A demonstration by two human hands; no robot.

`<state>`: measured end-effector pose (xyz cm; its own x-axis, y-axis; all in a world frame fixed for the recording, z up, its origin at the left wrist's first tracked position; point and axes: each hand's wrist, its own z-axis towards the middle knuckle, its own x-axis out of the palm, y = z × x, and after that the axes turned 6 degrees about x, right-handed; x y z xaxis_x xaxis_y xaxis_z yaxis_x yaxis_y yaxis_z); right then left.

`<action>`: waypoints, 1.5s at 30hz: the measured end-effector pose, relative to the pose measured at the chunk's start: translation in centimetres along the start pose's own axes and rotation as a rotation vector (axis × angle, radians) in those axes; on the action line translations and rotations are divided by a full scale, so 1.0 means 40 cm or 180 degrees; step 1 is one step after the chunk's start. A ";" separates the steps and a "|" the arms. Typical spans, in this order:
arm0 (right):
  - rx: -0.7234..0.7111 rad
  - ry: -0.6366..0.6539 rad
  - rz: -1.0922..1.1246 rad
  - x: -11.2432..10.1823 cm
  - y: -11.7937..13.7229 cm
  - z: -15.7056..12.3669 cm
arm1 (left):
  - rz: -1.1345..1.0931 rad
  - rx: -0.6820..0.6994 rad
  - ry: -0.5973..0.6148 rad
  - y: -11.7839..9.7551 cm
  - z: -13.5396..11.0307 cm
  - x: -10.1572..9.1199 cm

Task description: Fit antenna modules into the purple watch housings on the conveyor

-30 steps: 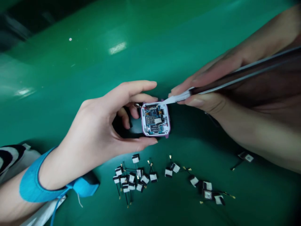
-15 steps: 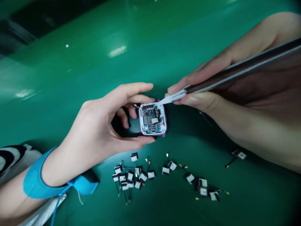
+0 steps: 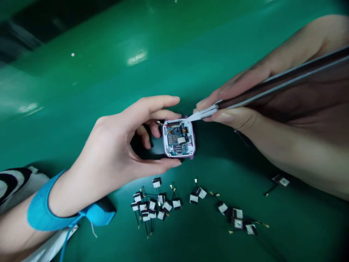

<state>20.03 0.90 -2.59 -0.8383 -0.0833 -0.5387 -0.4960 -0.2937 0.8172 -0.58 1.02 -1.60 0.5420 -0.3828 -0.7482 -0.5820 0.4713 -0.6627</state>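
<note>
An opened smartwatch case (image 3: pixel 179 140), purple outside and white within, lies face up with its circuit board showing. My left hand (image 3: pixel 117 142) grips it from the left, thumb at the lower edge and fingers at the upper edge. Between the thumb and fingers of my right hand (image 3: pixel 245 105) is a pair of tweezers (image 3: pixel 203 112) with pale tips and dark handles. The tips reach into the upper right corner of the case. Whether they pinch anything there is too small to tell.
On the green mat (image 3: pixel 103 80) below the case lie several small antenna modules (image 3: pixel 152 205) with black leads. More lie at the lower right (image 3: pixel 237 223), and a single module (image 3: pixel 284 182) sits under my right forearm. A blue wrist strap (image 3: pixel 40 207) with a cord circles my left wrist.
Hands, case and modules all appear slightly further right in the picture. The tweezer tips stay at the same upper right corner of the case, and both grips are unchanged.
</note>
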 end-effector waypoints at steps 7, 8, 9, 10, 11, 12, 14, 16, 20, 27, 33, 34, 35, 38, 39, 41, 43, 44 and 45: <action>0.0101 -0.0117 -0.0172 0.008 -0.006 -0.011 | 0.0112 -0.0038 0.0033 -0.002 0.000 0.000; 0.0087 -0.0109 -0.0152 0.009 -0.006 -0.012 | 0.0114 -0.0035 0.0031 -0.002 0.000 0.000; 0.0066 -0.0091 -0.0137 0.010 -0.006 -0.012 | 0.0110 -0.0024 0.0031 -0.002 0.000 0.000; 0.0055 -0.0086 -0.0132 0.009 -0.006 -0.011 | 0.0103 -0.0010 0.0028 -0.002 0.000 -0.001; 0.0043 -0.0068 -0.0137 0.009 -0.006 -0.009 | 0.0100 -0.0004 0.0023 -0.001 0.000 0.000; 0.0041 -0.0063 -0.0128 0.008 -0.005 -0.008 | 0.0094 -0.0002 0.0023 -0.001 0.001 0.000; 0.0046 -0.0059 -0.0073 0.007 -0.004 -0.006 | 0.0091 -0.0021 0.0031 -0.001 0.001 0.000; 0.0017 -0.0081 -0.0013 0.006 -0.003 -0.005 | 0.0093 -0.0024 0.0015 0.000 0.001 0.000; -0.0099 -0.0090 0.0026 0.005 -0.002 -0.005 | 0.0099 -0.0011 0.0016 -0.001 0.000 0.000; 0.0073 -0.0032 -0.0090 0.007 -0.004 -0.005 | 0.0130 0.0004 0.0031 -0.002 0.001 0.000; 0.0072 -0.0097 -0.0044 0.010 -0.004 -0.007 | 0.0109 0.0023 0.0039 -0.001 0.003 -0.001; 0.0100 -0.0075 -0.0043 0.009 -0.004 -0.007 | 0.0093 0.0027 0.0039 -0.001 0.003 0.000; 0.0129 -0.0071 -0.0053 0.008 -0.003 -0.007 | 0.0077 0.0026 0.0033 -0.001 0.003 0.000; 0.0173 -0.0078 -0.0055 0.007 0.002 -0.003 | 0.0062 -0.0049 -0.0001 -0.004 0.002 0.002; 0.0160 -0.0087 -0.0065 0.007 0.005 -0.001 | 0.0063 -0.0087 -0.0024 -0.005 0.001 0.003; 0.0108 -0.0130 -0.0116 0.008 0.013 0.005 | 0.0060 -0.0140 -0.0067 -0.006 0.000 0.004; 0.0110 -0.0150 -0.0129 0.010 0.020 0.010 | 0.0032 -0.0119 -0.0052 -0.005 -0.001 0.004; 0.0130 -0.0159 -0.0103 0.011 0.023 0.012 | 0.0020 -0.0093 -0.0035 -0.005 -0.001 0.004; 0.0116 -0.0180 -0.0052 0.012 0.023 0.013 | 0.0016 -0.0067 -0.0027 -0.004 -0.001 0.004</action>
<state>19.05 1.06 -1.99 -0.8410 -0.0245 -0.5404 -0.5167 -0.2596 0.8159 -0.44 0.85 -1.62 0.5441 -0.3735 -0.7513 -0.5974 0.4563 -0.6595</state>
